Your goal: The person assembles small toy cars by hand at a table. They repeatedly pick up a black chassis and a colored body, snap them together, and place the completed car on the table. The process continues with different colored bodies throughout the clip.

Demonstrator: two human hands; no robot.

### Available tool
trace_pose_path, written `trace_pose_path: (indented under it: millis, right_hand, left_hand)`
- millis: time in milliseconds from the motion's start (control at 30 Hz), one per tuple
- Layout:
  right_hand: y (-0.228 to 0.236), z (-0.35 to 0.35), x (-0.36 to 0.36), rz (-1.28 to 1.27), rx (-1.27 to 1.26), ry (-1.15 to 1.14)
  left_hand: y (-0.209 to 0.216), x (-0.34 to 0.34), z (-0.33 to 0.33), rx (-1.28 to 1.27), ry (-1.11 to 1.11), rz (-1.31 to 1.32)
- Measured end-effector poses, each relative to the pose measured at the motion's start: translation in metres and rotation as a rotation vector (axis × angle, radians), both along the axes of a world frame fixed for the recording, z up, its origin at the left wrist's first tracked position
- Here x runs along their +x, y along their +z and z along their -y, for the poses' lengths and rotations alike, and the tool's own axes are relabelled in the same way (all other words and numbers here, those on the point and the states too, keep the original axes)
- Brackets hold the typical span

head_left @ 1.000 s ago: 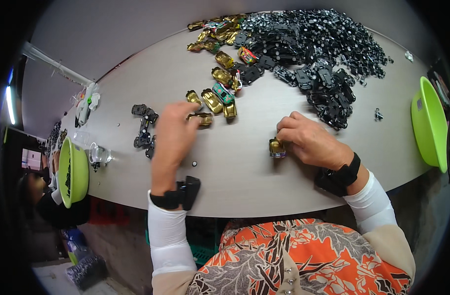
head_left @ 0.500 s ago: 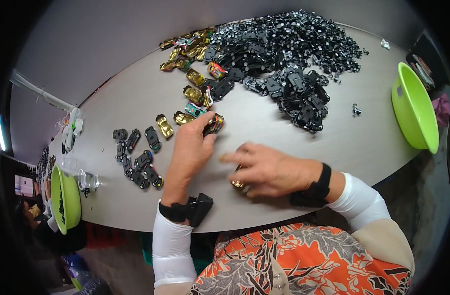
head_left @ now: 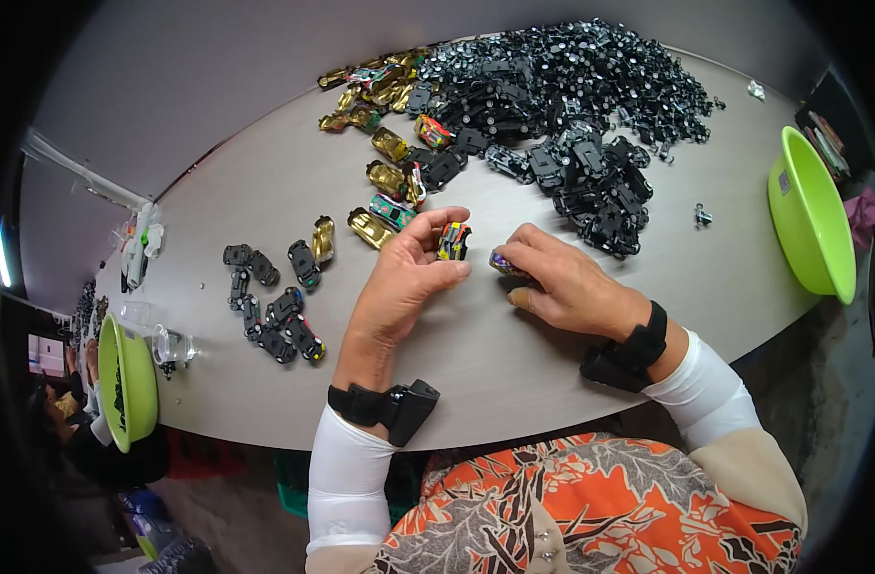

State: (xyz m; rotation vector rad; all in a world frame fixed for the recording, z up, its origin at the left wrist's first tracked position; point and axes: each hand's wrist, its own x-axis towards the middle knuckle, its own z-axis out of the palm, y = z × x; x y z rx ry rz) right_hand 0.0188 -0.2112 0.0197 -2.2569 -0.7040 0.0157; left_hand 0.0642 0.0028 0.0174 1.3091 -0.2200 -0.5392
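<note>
Between the thumb and fingers of my left hand (head_left: 395,277) is a small toy car (head_left: 453,241), yellow, red and black. My right hand (head_left: 579,285), just to the right of it, is closed on another toy car (head_left: 500,262); only a purple, multicoloured end shows, the rest lies under my fingers. Beyond my left hand lie a teal toy car (head_left: 393,210) and gold toy car bodies (head_left: 369,229). Left of that hand, several black toy cars (head_left: 284,308) rest wheels or underside up, beside a gold body (head_left: 323,238).
A large heap of black and silver wheel parts (head_left: 581,77) covers the table's far side, with black car bases (head_left: 600,191) nearer. Green basins stand at the right (head_left: 808,215) and left (head_left: 129,383) edges. A clear plastic cup (head_left: 172,346) sits near the left basin.
My left hand has lifted the multicoloured car off the table and turned it. My right hand has moved up and right, now gripping a car; the gold thing beneath it is out of sight.
</note>
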Motion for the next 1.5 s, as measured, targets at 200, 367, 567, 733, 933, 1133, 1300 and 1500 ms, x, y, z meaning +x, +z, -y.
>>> trace_pose_path:
  millis: [200, 367, 567, 733, 933, 1133, 1300, 1500]
  right_hand:
    - [0.0, 0.007, 0.006, 0.251, 0.018, -0.028]
    - [0.013, 0.025, 0.017, 0.508, -0.217, -0.359]
    - [0.0, 0.027, 0.02, 0.31, -0.117, -0.099]
    - [0.003, 0.028, 0.021, 0.36, 0.119, -0.052]
    - [0.0, 0.026, 0.019, 0.295, 0.211, -0.187]
    - [0.004, 0.006, 0.005, 0.081, 0.381, -0.136]
    - [0.001, 0.008, 0.005, -0.03, 0.535, -0.197]
    - [0.003, 0.009, 0.002, -0.37, 0.726, -0.062]
  left_hand:
    - [-0.002, -0.001, 0.006, 0.091, 0.051, -0.001]
    - [-0.005, -0.001, 0.005, 0.049, 0.063, 0.041]
    - [-0.005, -0.005, 0.01, -0.028, 0.031, -0.029]
    - [-0.008, -0.006, 0.008, -0.019, 0.075, -0.037]
    - [-0.006, -0.007, 0.01, -0.061, 0.108, -0.047]
    - [-0.003, -0.006, 0.011, -0.217, -0.005, -0.115]
    - [-0.006, -0.007, 0.01, -0.232, -0.066, -0.224]
    - [-0.002, -0.009, 0.016, -0.349, -0.094, -0.325]
